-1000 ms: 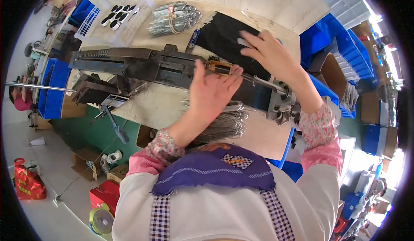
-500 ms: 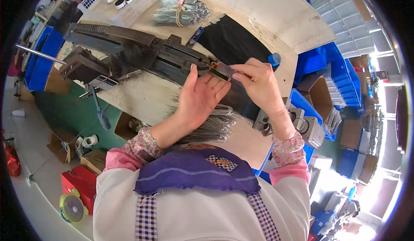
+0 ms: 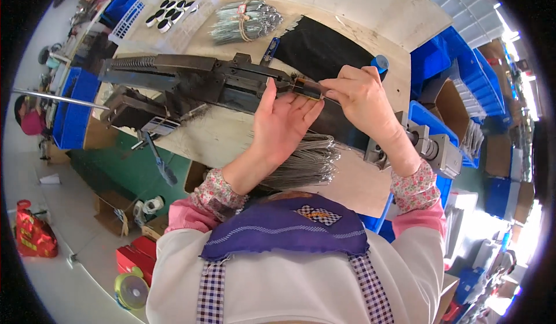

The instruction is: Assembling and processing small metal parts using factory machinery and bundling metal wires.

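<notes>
**Both hands meet on a small brush-like piece at the machine's end**

While the left hand (image 3: 284, 124) stands open, palm up and fingers spread, behind a small brown-and-black brush-like piece (image 3: 306, 86), the right hand (image 3: 362, 101) pinches that piece narrowly between thumb and fingertips. The piece sits at the right end of a long dark metal machine (image 3: 191, 83) that runs away to the left of the hands.

Beneath the left wrist lies a loose heap of thin grey wires (image 3: 307, 162); how far it runs under the forearm is hidden. A black sheet (image 3: 324, 48) lies beyond the right hand, with a blue cap (image 3: 379, 63) just above its knuckles. Farther out, a tied bundle of grey metal parts (image 3: 243, 19) rests on the wooden bench (image 3: 370, 11), and a white tray (image 3: 130, 19) holds black-and-white discs (image 3: 171, 14). Blue bins (image 3: 457, 72) stand right of the right hand, their contents too blurred to tell. What the pinched piece is fastened to cannot be made out.

Compared with half a second ago, the hands hold much the same grip; the view has shifted slightly.
</notes>
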Action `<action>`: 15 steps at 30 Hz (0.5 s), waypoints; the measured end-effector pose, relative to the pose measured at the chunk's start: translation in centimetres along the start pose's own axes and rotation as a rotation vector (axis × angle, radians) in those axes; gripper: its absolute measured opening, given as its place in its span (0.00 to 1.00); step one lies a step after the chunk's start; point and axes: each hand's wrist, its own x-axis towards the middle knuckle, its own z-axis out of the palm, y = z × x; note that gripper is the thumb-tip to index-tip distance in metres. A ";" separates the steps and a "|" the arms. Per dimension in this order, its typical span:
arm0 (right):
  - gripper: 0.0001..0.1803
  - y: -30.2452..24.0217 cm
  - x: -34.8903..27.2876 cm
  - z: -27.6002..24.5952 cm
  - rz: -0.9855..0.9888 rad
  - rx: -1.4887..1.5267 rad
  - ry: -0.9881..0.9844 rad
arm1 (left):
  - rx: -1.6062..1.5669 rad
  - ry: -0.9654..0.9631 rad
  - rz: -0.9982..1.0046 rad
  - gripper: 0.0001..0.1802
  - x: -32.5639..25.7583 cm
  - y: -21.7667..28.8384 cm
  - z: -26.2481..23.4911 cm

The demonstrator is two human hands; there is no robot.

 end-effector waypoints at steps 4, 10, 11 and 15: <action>0.13 -1.6 0.3 0.1 -0.124 -0.034 0.107 | -0.031 -0.011 -0.006 0.40 0.0 0.0 -1.2; 0.07 0.5 1.1 0.1 0.106 0.191 0.073 | 0.004 0.011 0.076 0.42 -0.7 -0.2 -0.1; 0.07 0.7 1.2 0.2 0.100 0.186 0.061 | 0.025 0.020 0.091 0.41 -0.8 -0.2 0.0; 0.08 0.6 1.2 1.0 0.090 0.197 -0.068 | 0.013 0.020 0.097 0.40 -0.7 -0.2 -0.4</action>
